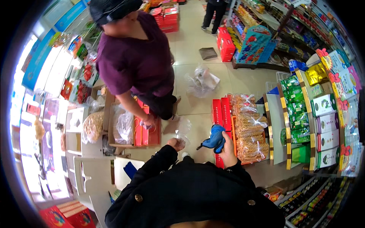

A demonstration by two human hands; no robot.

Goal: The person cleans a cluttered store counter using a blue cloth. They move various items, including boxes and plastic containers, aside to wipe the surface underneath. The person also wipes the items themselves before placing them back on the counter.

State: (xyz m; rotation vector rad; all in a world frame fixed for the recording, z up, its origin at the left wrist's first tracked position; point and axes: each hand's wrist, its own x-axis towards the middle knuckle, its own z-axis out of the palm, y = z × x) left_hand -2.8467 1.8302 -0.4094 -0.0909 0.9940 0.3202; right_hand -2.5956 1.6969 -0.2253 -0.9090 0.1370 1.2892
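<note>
My left hand is closed on the edge of a clear plastic bag, which spreads out over the floor tiles beyond it. A crumpled blue cloth item with dark edging is gripped in my right hand; its exact kind is unclear. Just under and beyond that hand are red boxes bearing writing. To their right, bagged fried dough twists lie stacked in an orange crate.
A person in a purple shirt stands ahead on the left, beside red gift boxes and a cardboard carton. Plastic packaging and a flat dark piece lie on the floor. Stocked shelves line the right side.
</note>
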